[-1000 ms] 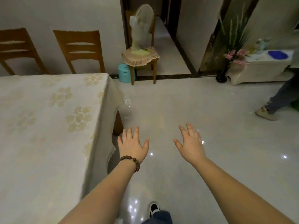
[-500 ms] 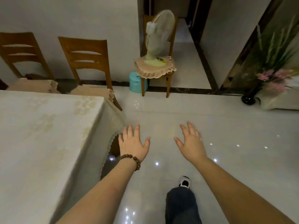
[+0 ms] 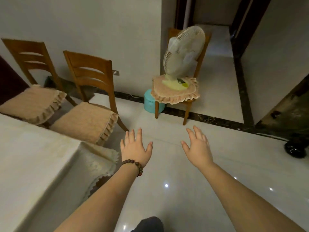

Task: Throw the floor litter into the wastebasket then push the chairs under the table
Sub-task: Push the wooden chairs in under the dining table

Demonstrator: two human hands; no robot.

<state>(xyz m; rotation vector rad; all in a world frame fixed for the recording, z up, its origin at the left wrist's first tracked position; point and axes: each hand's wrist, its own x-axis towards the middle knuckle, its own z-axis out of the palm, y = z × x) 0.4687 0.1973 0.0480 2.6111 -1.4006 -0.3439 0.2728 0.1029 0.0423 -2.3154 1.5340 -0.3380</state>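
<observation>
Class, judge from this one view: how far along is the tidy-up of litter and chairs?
Done: no litter shows on the visible floor, so that step may be finished. In hand: nothing; the left hand and right hand are open and empty. Left: the near chair and far chair stand pulled out from the table.

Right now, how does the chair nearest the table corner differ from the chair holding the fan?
The near chair stands by the table with a bare cushion; the fan chair stands apart at the doorway, carrying a fan. The near chair's slatted back shows fully; the fan chair's back is mostly hidden. A teal bin sits beside the fan chair only. Both are wooden with frilled tan cushions.
</observation>
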